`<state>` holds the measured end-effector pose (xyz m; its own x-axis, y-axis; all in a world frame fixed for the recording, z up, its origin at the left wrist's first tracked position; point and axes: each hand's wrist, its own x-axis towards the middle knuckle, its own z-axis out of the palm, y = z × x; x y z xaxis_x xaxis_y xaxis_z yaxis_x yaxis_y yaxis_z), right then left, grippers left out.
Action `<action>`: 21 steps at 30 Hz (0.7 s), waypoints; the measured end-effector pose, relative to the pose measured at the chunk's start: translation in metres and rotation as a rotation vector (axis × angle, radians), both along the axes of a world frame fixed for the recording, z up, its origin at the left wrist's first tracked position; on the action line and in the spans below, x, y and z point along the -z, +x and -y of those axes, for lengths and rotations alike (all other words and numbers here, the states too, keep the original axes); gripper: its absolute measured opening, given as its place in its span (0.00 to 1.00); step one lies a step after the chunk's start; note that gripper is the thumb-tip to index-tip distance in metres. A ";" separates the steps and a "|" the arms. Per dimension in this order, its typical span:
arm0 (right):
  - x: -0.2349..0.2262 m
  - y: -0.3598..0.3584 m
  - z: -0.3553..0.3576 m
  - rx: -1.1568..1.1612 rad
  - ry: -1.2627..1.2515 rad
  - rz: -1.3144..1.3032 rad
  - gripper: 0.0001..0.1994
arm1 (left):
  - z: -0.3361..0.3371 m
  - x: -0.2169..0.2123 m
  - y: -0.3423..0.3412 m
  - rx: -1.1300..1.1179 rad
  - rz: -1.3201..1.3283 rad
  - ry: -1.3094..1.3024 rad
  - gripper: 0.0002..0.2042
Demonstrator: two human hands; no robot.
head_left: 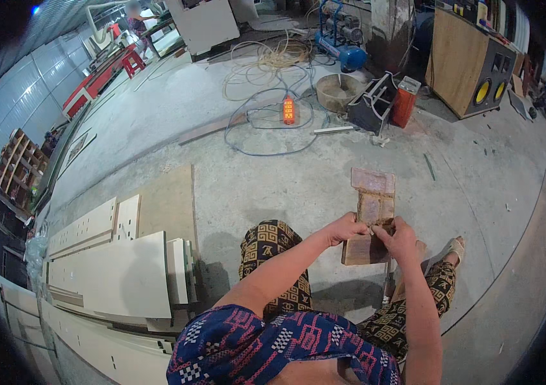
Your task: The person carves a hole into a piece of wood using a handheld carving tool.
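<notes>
In front of my knees stands a brownish wooden block [364, 251], with a flat pinkish-brown panel [375, 185] reaching away from it. The panel has darker, rough-looking strips across it. My left hand [348, 229] is closed, thumb and fingers pinched at the seam between panel and block. From the other side my right hand [399, 240] meets it, its fingers pinched close to the left fingertips. Whatever lies between the fingertips is too small to make out. A thin rod-like piece [386, 282] shows below the right hand, partly hidden by the forearm.
Stacked cream boards [109, 273] lie at my left. Ahead are an orange power strip [288, 110], tangled hoses [273, 64], a toolbox [373, 102], a red can [405, 101], a round tub [338, 94], a blue compressor [348, 56] and a speaker cabinet [468, 67]. Another person [139, 25] stands far back.
</notes>
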<state>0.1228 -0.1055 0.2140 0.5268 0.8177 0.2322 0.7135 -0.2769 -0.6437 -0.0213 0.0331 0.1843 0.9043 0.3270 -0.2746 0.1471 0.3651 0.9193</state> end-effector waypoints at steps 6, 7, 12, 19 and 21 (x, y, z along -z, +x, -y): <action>-0.013 0.002 0.003 -0.001 -0.186 -0.072 0.22 | 0.009 -0.002 -0.001 0.040 -0.038 0.098 0.09; -0.018 0.003 0.003 -0.023 -0.227 -0.085 0.22 | 0.010 -0.002 -0.003 0.044 -0.042 0.082 0.08; 0.001 0.019 0.006 -0.032 -0.174 -0.006 0.20 | 0.005 0.002 -0.004 0.076 -0.006 -0.020 0.10; 0.000 0.011 0.002 0.019 0.015 -0.462 0.23 | -0.009 -0.008 -0.002 -0.142 -0.020 -0.108 0.18; -0.002 0.007 -0.002 0.033 0.030 -0.580 0.26 | -0.007 -0.024 -0.005 -0.087 0.030 -0.132 0.19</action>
